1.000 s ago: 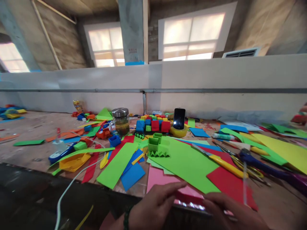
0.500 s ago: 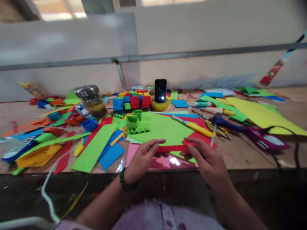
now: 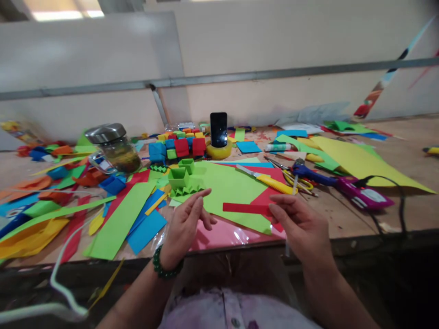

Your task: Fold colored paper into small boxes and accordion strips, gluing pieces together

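Between thumb and fingers, my right hand (image 3: 302, 224) pinches one end of a red paper strip (image 3: 245, 208), which points left over the table. My left hand (image 3: 187, 217) holds nothing; its fingers are apart, a short way left of the strip's free end. Below lie a large green paper sheet (image 3: 222, 185) and a pink sheet (image 3: 219, 235) under something shiny and clear. Just beyond my left hand stand small open green paper boxes (image 3: 178, 177) and a zigzag-folded green paper strip (image 3: 188, 190). A yellow-handled cutter knife (image 3: 274, 183) rests on red paper past my right hand.
A purple and blue glue gun (image 3: 356, 192) with a black cord lies at right, near scissors (image 3: 303, 184). A lidded glass jar (image 3: 118, 153) stands at left among coloured paper pieces. Behind are folded paper cubes (image 3: 181, 147) and a phone (image 3: 218, 129) on a yellow roll.
My left hand has let go of the red strip's left end and moved left, its fingers opening. My right hand still holds the other end. The camera view has shifted a little.
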Tool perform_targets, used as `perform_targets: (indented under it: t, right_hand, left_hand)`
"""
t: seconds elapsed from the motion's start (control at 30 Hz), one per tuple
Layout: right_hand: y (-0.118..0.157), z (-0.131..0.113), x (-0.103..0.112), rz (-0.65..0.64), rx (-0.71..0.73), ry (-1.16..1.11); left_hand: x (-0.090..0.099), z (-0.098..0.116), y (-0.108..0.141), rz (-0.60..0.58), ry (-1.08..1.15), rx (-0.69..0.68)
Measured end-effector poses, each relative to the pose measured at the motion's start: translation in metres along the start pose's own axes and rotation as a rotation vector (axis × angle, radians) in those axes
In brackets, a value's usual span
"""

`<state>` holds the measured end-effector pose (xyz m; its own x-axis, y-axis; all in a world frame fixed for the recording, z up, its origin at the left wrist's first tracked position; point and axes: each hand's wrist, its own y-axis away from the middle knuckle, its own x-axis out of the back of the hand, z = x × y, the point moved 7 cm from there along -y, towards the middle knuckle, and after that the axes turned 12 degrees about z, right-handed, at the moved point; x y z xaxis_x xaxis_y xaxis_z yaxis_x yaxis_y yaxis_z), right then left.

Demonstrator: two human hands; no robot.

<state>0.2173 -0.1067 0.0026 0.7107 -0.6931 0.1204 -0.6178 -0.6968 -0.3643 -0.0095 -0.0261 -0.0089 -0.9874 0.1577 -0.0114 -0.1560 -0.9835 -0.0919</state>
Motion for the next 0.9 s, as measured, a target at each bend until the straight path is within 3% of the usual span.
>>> perform_targets:
  t: [0.2,0.3,0.43,0.6,0.77,0.9]
  right_hand:
    - [0.009,-0.005,-0.016,-0.069,0.002,-0.019]
    - [0.018,-0.005,-0.028,-0.175,-0.02,0.026]
    - [0.03,-0.007,-0.037,-0.342,-0.041,0.082]
    - [0.015,-0.021,-0.024,-0.276,0.168,0.263]
    - [0.011,-0.014,-0.035,-0.413,0.328,0.457]
    - [0.011,-0.005,-0.032,-0.336,0.321,0.486]
  left_hand:
    - [-0.021,-0.009,0.011,-0.144,-0.019,0.14]
    - [-0.025,-0.01,0.012,-0.121,0.052,0.117]
    - [-0.014,-0.01,0.007,-0.032,0.106,0.107]
    - [-0.003,-0.007,0.012,-0.04,0.088,0.08]
    - [0.003,-0.002,0.025,-0.076,-0.224,-0.043]
    - [0.039,0.007,0.028,0.056,-0.527,-0.269]
